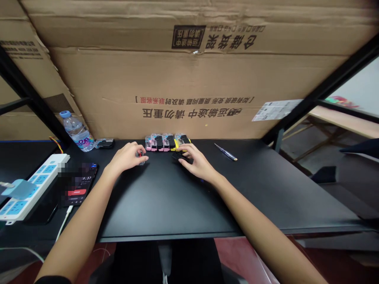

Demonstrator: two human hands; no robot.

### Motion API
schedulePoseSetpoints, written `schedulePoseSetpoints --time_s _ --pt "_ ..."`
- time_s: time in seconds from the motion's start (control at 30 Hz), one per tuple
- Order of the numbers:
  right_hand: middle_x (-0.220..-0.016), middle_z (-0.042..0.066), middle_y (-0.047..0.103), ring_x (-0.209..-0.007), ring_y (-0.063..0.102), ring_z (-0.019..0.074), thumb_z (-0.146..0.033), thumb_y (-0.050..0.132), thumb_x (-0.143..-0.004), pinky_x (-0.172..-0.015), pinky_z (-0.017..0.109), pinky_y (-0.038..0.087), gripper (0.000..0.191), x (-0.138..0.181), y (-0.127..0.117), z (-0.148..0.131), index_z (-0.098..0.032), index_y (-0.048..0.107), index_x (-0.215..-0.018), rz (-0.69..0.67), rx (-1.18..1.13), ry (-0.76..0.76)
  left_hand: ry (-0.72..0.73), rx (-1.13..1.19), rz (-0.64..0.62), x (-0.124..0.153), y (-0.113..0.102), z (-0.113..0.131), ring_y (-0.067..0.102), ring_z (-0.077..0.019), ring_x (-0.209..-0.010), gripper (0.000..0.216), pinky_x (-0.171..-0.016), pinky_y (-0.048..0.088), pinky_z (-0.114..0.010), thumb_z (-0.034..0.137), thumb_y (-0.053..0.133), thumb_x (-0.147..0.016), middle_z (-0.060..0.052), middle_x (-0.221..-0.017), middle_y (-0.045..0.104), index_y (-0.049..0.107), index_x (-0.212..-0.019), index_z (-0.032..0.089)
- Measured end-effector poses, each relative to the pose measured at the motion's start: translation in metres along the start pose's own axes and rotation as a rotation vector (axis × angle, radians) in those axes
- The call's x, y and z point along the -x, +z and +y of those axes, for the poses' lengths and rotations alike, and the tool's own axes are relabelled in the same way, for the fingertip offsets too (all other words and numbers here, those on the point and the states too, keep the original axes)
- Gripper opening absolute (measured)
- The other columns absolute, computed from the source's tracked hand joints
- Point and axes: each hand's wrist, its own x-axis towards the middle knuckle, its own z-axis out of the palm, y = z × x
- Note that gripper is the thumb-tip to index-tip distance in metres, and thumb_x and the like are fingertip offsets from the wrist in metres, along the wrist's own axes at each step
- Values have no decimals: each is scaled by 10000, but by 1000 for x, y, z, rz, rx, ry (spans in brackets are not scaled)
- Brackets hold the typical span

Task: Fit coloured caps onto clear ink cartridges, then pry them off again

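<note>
My left hand (126, 156) has its thumb and fingers closed around a small clear piece with a red part (140, 155), just above the black desk. A black plastic piece (179, 156) is in the grip of my right hand (197, 161); fingers cover part of it. Behind and between the hands, a row of small boxy plastic units, pink and black ones (156, 142) and a yellow and black one (181, 139), stands against the cardboard. Their exact kind does not show.
A pen-like tool (226, 152) lies to the right. On the left are a water bottle (77, 132), a clear-and-black unit (104, 143), a lit phone (84, 183) and a white power strip (35, 185). A cardboard sheet (189, 75) closes off the back of the desk (166, 205).
</note>
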Motion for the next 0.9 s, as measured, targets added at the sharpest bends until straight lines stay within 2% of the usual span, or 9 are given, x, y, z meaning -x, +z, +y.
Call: schedulePoseSetpoints --time_s 0.07,0.13,0.2,0.3,0.4,0.57,0.63,0.73,0.9 --pt "-1321 120 690 -1064 732 256 -323 713 -949 -939 458 657 352 1 3 -3 -280 684 -1298 -35 -57 30 81 71 47 3 8 10 682 -256 -1027 308 -935 534 -382 518 702 -966 -55 -1068 748 778 -1145 278" --pt "-1241 104 731 -1037 752 254 -354 754 -928 -969 466 661 381 2 9 -8 -275 689 -1296 -70 -134 56 144 150 40 7 21 23 686 -257 -1081 379 -985 526 -396 535 679 -996 -55 -1124 763 738 -1273 283" --pt "-1167 89 755 -1048 761 256 -375 777 -920 -1013 479 651 405 4 16 -13 -272 687 -1302 -108 -211 67 180 175 37 12 36 36 662 -279 -1209 459 -1111 470 -448 552 712 -984 -58 -1211 768 699 -1358 286" --pt "-1153 83 762 -1066 765 247 -400 779 -939 -1045 478 639 425 8 25 -17 -265 678 -1329 -156 -284 70 218 205 -54 17 48 50 669 -286 -1200 427 -1123 461 -467 539 733 -979 -74 -1222 774 726 -1310 269" --pt "-1166 86 776 -1072 768 251 -423 787 -946 -1018 454 643 421 8 21 -11 -266 698 -1326 -144 -268 81 193 263 -60 17 45 54 697 -271 -1107 354 -1085 487 -460 483 744 -973 -70 -1145 783 750 -1247 260" --pt "-1085 84 806 -950 761 264 -434 699 -990 -916 433 625 251 0 -11 14 -246 787 -1131 47 -26 141 84 412 68 15 34 47 707 -277 -1117 312 -1060 510 -459 471 703 -983 -72 -1171 781 717 -1211 258" --pt "-969 78 806 -815 736 241 -420 682 -979 -814 408 608 241 -2 -21 20 -225 799 -1059 17 47 159 59 472 80 15 34 46 720 -270 -1108 336 -1063 509 -451 472 704 -978 -66 -1136 779 688 -1234 256" --pt "-797 50 770 -665 678 204 -434 689 -949 -691 357 563 247 -2 -24 21 -214 802 -957 -103 64 176 66 519 68 14 36 46 738 -251 -1073 343 -1061 509 -433 459 711 -969 -55 -1119 783 663 -1241 255" --pt "-843 58 782 -701 697 209 -453 739 -918 -694 340 554 246 0 -13 14 -224 820 -959 -238 69 143 75 464 77 12 40 43 715 -262 -1101 322 -1065 508 -438 483 698 -976 -72 -1188 780 704 -1201 253"
